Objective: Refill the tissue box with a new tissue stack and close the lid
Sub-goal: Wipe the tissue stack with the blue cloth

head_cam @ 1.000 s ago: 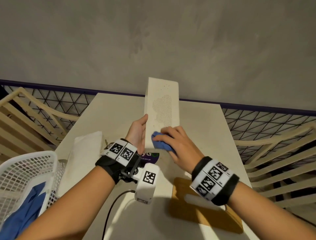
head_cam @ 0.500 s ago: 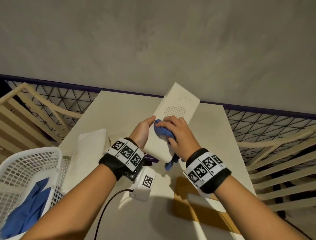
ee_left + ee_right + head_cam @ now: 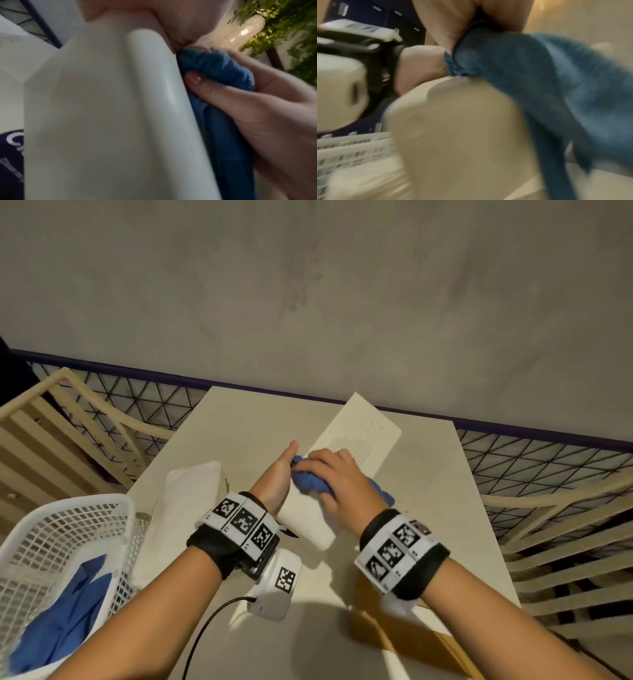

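The left hand (image 3: 277, 479) grasps the tilted white tissue box (image 3: 346, 460), its fingers hidden behind, while the right hand (image 3: 342, 484) clutches a bunched blue cloth (image 3: 310, 482) against it.

White box (image 3: 356, 446), blue cloth (image 3: 310, 482)

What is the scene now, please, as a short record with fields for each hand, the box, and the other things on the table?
left hand: grips the side of the white plastic tissue box
right hand: presses a bunched blue cloth on the box
box: tilted, perforated face up
white tissue stack: on the table, left of the box
brown wooden lid: near table edge
white mesh basket: left, blue fabric inside
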`<action>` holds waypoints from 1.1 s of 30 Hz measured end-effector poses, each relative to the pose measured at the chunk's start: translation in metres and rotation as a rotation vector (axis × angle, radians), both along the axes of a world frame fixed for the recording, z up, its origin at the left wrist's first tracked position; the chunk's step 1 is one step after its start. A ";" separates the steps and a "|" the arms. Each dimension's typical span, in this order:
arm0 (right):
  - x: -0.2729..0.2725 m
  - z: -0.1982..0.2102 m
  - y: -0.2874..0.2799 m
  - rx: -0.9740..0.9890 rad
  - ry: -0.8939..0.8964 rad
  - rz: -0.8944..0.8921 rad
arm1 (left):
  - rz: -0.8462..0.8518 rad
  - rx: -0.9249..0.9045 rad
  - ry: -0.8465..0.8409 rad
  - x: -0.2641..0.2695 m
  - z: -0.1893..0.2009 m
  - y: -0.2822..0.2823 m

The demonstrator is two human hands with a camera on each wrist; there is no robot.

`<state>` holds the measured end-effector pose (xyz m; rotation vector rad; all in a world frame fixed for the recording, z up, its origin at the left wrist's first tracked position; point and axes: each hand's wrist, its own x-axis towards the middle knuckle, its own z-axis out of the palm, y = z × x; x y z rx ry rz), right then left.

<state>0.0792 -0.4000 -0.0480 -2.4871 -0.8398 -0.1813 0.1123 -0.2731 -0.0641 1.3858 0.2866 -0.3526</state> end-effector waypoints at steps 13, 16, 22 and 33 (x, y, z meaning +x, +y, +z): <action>0.016 -0.001 -0.004 0.247 0.008 -0.366 | -0.041 0.230 -0.014 -0.005 0.008 -0.001; -0.009 -0.001 0.016 0.040 -0.102 -0.132 | 0.001 0.080 0.007 -0.002 0.009 0.000; 0.026 0.003 -0.023 0.109 0.013 -0.216 | 0.075 -0.059 0.021 0.000 0.004 0.008; -0.024 -0.008 -0.002 -0.120 -0.005 0.149 | -0.067 -0.229 0.100 -0.012 0.011 0.007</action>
